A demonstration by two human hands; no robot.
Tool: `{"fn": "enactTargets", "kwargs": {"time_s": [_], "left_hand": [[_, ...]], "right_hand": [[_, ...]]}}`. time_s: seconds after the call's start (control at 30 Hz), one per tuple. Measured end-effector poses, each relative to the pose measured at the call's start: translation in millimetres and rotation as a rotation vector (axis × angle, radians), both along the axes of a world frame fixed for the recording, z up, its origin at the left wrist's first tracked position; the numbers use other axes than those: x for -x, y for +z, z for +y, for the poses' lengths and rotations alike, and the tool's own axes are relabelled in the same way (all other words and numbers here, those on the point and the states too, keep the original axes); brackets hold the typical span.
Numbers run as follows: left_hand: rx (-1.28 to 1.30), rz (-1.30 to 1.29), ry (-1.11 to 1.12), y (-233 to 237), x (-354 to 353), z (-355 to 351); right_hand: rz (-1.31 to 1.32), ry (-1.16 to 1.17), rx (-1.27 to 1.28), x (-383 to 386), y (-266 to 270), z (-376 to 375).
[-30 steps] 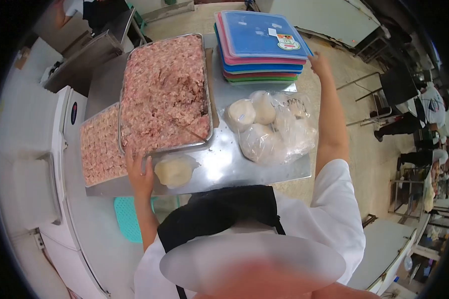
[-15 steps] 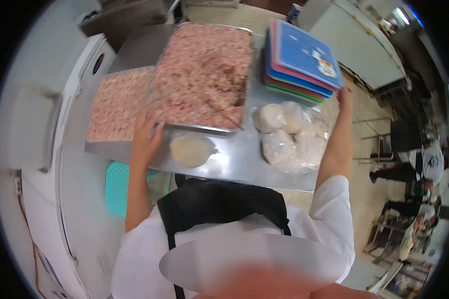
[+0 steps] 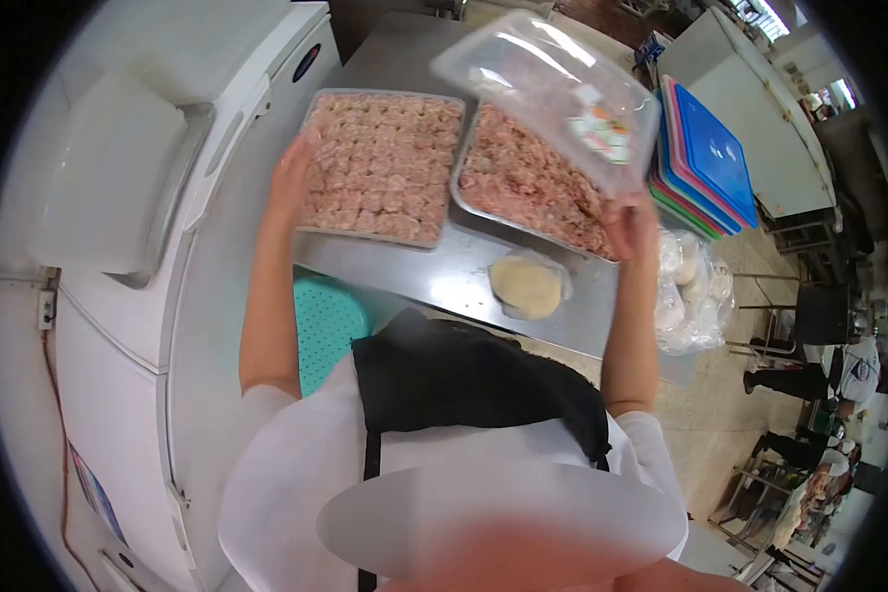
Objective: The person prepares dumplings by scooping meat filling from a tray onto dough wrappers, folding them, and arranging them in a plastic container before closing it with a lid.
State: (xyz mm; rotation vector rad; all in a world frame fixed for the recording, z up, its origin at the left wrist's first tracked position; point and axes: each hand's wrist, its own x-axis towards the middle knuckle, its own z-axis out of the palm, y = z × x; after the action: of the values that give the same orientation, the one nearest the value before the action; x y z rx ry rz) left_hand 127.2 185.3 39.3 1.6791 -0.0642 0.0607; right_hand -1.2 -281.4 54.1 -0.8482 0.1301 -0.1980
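Grey steel table [image 3: 444, 276]: on it the portions [image 3: 380, 168], pale pink in a grid, the mince [image 3: 533, 202], mottled pink, and a pale cream dough disc [image 3: 526, 286]. Above the table the clear lid [image 3: 548, 94] is colourless with a white, orange and green sticker [image 3: 602, 126]; at the table's right end the stack of lids [image 3: 715, 153] runs blue on top, then pink, red, green. Under the table's near edge a teal stool [image 3: 328, 326], dotted with holes; left of the table a white freezer [image 3: 168, 148].

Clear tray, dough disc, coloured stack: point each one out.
clear tray [image 3: 548, 94], head view, middle of its flat panel.
dough disc [image 3: 526, 286], head view, its centre.
coloured stack [image 3: 715, 153], head view, blue top sheet.
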Motion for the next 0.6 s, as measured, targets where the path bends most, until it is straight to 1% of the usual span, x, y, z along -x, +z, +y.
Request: {"fn": "enactTargets", "kwargs": {"time_s": [0.07, 0.1, 0.17, 0.2, 0.27, 0.3, 0.37, 0.4, 0.47, 0.57, 0.6], "left_hand": [[0.244, 0.139, -0.112, 7, -22, 15], [0.365, 0.207, -0.170, 10, -30, 22], [0.407, 0.253, -0.108, 9, -41, 41], [0.428, 0.276, -0.078, 7, -47, 50], [-0.048, 0.217, 0.031, -20, -60, 76], [-0.284, 0.181, 0.086, -38, -65, 85], [-0.565, -0.085, 0.133, -69, -67, 94], [-0.703, -0.224, 0.154, -77, -67, 98], [-0.755, -0.263, 0.123, -78, -60, 99], [-0.825, -0.246, 0.069, -81, -44, 98], [-0.845, -0.228, 0.043, -82, -39, 96]], "right_hand": [[0.093, 0.150, 0.073, -16, -19, 71], [0.041, 0.307, 0.046, -18, -20, 105], [0.226, 0.291, 0.047, -27, -28, 166], [0.234, 0.349, 0.134, -32, -34, 183], [0.255, 0.464, 0.311, -39, -47, 206], [0.237, 0.435, 0.460, -40, -50, 212], [0.198, 0.372, 0.759, -40, -54, 223], [0.256, 0.365, 0.787, -37, -55, 227], [0.367, 0.349, 0.845, -32, -58, 230], [0.314, 0.216, 1.239, -26, -83, 225], [0.291, 0.186, 1.262, -23, -84, 226]]}}
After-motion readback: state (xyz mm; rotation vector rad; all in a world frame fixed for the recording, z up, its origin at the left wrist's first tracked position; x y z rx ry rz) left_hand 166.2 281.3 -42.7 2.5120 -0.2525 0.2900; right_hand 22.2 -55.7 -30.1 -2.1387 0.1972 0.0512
